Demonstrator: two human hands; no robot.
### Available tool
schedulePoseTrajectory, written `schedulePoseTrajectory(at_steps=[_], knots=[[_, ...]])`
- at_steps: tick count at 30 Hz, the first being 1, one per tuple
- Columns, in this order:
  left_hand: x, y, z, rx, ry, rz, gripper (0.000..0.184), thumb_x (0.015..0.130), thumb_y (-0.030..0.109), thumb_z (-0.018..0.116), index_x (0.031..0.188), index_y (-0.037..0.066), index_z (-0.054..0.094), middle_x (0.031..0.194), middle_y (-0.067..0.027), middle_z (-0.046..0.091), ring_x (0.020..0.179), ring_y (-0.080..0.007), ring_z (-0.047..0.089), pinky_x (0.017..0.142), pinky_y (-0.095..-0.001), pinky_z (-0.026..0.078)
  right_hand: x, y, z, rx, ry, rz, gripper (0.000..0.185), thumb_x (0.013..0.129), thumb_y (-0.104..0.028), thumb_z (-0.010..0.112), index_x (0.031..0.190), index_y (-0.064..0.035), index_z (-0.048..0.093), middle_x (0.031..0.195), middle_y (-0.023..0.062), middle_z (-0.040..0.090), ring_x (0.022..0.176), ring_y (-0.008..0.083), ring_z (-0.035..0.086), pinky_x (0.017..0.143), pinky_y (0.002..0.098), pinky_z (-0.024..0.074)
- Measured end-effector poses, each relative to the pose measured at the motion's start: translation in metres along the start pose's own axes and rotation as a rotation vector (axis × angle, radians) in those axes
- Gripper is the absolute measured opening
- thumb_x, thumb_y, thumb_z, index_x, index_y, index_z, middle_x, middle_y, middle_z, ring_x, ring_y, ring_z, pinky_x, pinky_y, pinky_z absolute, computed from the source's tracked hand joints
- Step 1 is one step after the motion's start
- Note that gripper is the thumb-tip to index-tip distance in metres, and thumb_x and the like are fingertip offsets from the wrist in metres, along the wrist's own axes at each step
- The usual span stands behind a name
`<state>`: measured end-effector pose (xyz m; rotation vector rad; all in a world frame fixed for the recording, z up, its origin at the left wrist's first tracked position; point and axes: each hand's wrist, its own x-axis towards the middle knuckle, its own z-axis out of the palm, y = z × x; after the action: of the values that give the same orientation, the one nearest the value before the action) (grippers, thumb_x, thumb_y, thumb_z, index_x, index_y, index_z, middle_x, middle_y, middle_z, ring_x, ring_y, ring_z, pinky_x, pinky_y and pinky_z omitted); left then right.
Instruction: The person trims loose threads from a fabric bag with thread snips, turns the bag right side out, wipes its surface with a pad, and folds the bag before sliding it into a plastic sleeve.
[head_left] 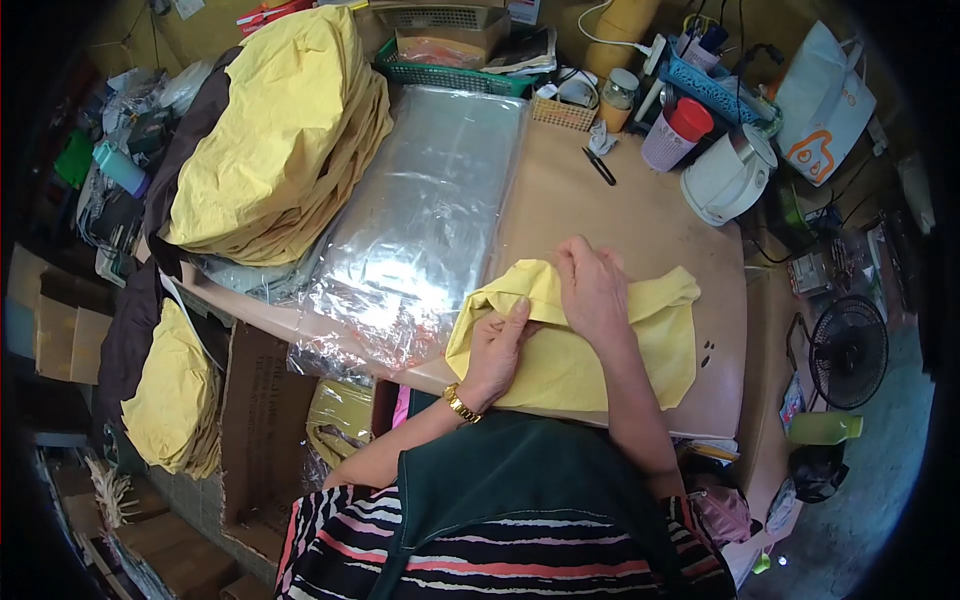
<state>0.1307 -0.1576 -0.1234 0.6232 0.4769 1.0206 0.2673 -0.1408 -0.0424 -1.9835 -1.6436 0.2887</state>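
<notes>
A yellow cloth piece (pixel 640 360), folded and sewn-looking, lies on the table in front of me. My left hand (pixel 497 345) is closed on its left part, the thumb pressing the fabric from above. At the upper edge of the cloth, my right hand (pixel 592 290) is closed with bent fingers on the fabric. Its fingertips are partly hidden behind the hand. Between both hands the cloth is raised in a fold with a dark gap beneath. A gold watch (pixel 462 403) is on my left wrist.
Clear plastic bags (pixel 430 190) lie flat left of the cloth, beside a tall pile of yellow cloth (pixel 280 130). Black thread snips (pixel 599 166) lie farther back. A white kettle (pixel 728 175) and a pink cup (pixel 665 145) stand at the right. A cardboard box (pixel 255 430) sits below.
</notes>
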Motion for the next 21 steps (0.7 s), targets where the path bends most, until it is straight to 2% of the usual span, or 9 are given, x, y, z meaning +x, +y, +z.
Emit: schedulePoseTrajectory(at_steps=[2,5,6,8,12,14,16,18,21], knots=[[-0.001,-0.003,-0.009,0.222,0.055,-0.04,0.038,0.1,0.036,0.05,0.103,0.0,0.063,0.097,-0.0064,0.065,0.09,-0.0154,0.063,0.09,-0.0321,0.051,0.001,-0.011,-0.005,-0.008,0.226,-0.351,0.014,0.088,-0.018,0.062,0.085,-0.0048,0.06,0.071,0.0131,0.062,0.077,0.0287,0.06,0.089,0.0429,0.0373],[-0.002,0.002,-0.009,0.42,0.043,-0.177,0.037,0.1,0.034,0.051,0.112,0.0,0.059,0.104,-0.0084,0.064,0.094,-0.0175,0.062,0.09,-0.0328,0.05,0.009,-0.009,0.005,-0.111,0.077,-0.423,0.015,0.088,-0.018,0.061,0.079,-0.0061,0.06,0.067,0.0111,0.06,0.071,0.0279,0.059,0.092,0.045,0.0341],[-0.002,0.006,-0.006,0.462,0.032,-0.217,0.037,0.1,0.033,0.051,0.116,-0.001,0.057,0.107,-0.0093,0.064,0.097,-0.0183,0.062,0.09,-0.0332,0.05,0.01,-0.009,0.004,-0.111,0.077,-0.423,0.015,0.088,-0.018,0.061,0.079,-0.0061,0.06,0.067,0.0111,0.06,0.071,0.0279,0.059,0.092,0.045,0.0341],[-0.002,0.024,0.019,-0.157,0.198,-0.205,0.037,0.098,0.038,0.054,0.103,0.002,0.062,0.091,-0.003,0.065,0.085,-0.0122,0.063,0.081,-0.028,0.053,0.012,-0.01,-0.001,-0.095,0.067,-0.32,0.018,0.089,-0.018,0.059,0.076,-0.0056,0.06,0.067,0.01,0.059,0.068,0.0281,0.058,0.092,0.0458,0.0346],[0.003,0.033,0.002,-0.094,0.204,-0.175,0.03,0.1,0.029,0.051,0.107,0.001,0.061,0.096,-0.005,0.066,0.09,-0.0137,0.065,0.086,-0.0296,0.053,0.005,-0.006,-0.007,-0.01,-0.085,-0.304,0.017,0.089,-0.018,0.059,0.078,-0.0052,0.06,0.068,0.011,0.061,0.07,0.0292,0.058,0.092,0.0461,0.0349],[0.001,0.025,0.0,-0.118,0.205,-0.132,0.027,0.099,0.026,0.053,0.101,0.001,0.064,0.095,-0.0044,0.067,0.088,-0.0118,0.064,0.084,-0.0284,0.053,0.008,0.002,0.0,0.041,-0.109,-0.153,0.019,0.09,-0.02,0.059,0.079,-0.0044,0.061,0.07,0.0125,0.062,0.071,0.0304,0.059,0.092,0.0465,0.0348],[-0.004,0.008,-0.008,0.024,0.116,0.067,0.025,0.099,0.023,0.055,0.092,0.002,0.067,0.09,-0.0028,0.066,0.086,-0.0088,0.062,0.082,-0.0268,0.052,0.006,0.0,-0.004,0.006,-0.083,-0.14,0.02,0.09,-0.021,0.058,0.08,-0.0044,0.061,0.071,0.0135,0.062,0.072,0.031,0.059,0.091,0.046,0.0354],[-0.007,0.002,-0.009,0.041,0.12,0.047,0.028,0.099,0.022,0.055,0.083,0.002,0.067,0.086,-0.0018,0.065,0.083,-0.0069,0.06,0.081,-0.0265,0.051,0.003,-0.007,-0.012,-0.027,-0.061,-0.126,0.021,0.09,-0.022,0.058,0.08,-0.0044,0.062,0.073,0.0146,0.063,0.073,0.0316,0.059,0.09,0.0455,0.0359],[-0.01,0.007,-0.001,0.202,0.078,0.026,0.025,0.099,0.023,0.054,0.093,0.002,0.065,0.09,-0.0035,0.065,0.083,-0.0099,0.062,0.083,-0.0273,0.052,0.001,-0.02,-0.018,-0.146,0.021,-0.32,0.022,0.091,-0.023,0.058,0.081,-0.0045,0.062,0.071,0.0165,0.063,0.071,0.0334,0.059,0.089,0.0443,0.0374]])
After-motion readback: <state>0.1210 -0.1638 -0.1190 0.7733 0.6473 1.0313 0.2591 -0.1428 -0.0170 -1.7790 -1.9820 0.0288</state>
